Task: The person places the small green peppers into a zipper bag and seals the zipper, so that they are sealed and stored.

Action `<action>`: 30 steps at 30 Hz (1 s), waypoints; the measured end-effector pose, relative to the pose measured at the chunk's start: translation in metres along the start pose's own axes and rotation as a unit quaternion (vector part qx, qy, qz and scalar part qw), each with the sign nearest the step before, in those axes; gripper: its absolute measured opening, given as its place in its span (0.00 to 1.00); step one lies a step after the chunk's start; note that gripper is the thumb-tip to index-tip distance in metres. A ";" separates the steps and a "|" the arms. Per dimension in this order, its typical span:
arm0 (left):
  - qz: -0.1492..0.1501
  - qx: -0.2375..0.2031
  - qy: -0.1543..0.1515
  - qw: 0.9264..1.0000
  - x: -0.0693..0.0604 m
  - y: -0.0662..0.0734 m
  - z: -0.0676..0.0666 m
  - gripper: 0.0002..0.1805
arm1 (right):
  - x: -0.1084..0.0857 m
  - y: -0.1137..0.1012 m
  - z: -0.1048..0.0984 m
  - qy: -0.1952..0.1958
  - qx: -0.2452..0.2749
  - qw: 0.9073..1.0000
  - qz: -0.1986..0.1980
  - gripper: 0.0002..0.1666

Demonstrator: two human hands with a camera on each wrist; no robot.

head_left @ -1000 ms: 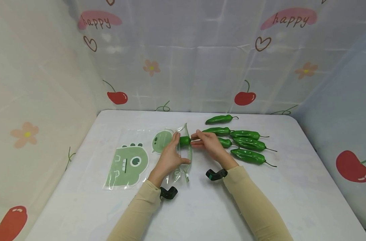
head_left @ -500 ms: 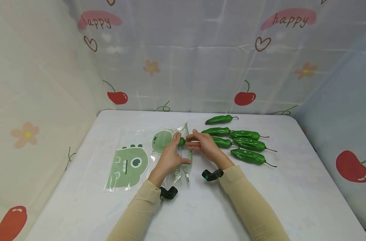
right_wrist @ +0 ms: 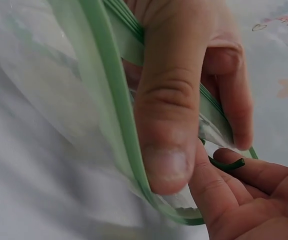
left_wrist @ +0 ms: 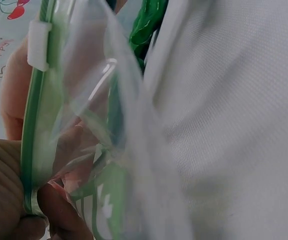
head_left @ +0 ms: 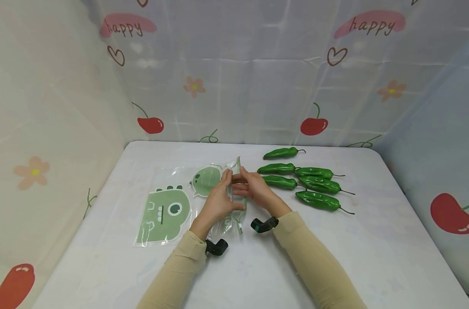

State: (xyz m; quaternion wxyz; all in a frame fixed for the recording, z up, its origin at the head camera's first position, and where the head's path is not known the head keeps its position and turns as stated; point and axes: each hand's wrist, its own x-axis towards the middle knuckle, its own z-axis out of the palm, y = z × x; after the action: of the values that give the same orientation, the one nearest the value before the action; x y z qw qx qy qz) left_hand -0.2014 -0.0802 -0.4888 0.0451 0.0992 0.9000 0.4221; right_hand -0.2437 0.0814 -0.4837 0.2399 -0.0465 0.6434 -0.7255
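My left hand [head_left: 217,202] spreads the bag [head_left: 162,234] wide; my right hand [head_left: 256,189], straight-fingered, should ease the stem [right_wrist: 228,164] well inside.

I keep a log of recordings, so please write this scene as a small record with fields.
Surface: white table
Container: clear bag with green cartoon print, mouth facing right
Left hand: left hand at the bag's mouth, thumb and fingers spread
Right hand: right hand with fingertips at the mouth, beside a green stem
Loose items: six green peppers, right of the bag
Sleeves: beige
Backdrop: printed cloth
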 end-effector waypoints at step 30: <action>0.002 -0.003 -0.004 1.000 0.001 -0.001 0.000 0.68 | -0.015 -0.007 -0.018 -0.010 -0.025 1.000 0.009 0.33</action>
State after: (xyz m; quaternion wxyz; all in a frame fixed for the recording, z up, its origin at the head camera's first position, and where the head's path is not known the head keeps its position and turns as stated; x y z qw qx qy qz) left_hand -0.2026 -0.0805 -0.4901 0.0480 0.1029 0.8982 0.4247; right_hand -0.2398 0.1043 -0.4765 0.2520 -0.0538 0.6594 -0.7062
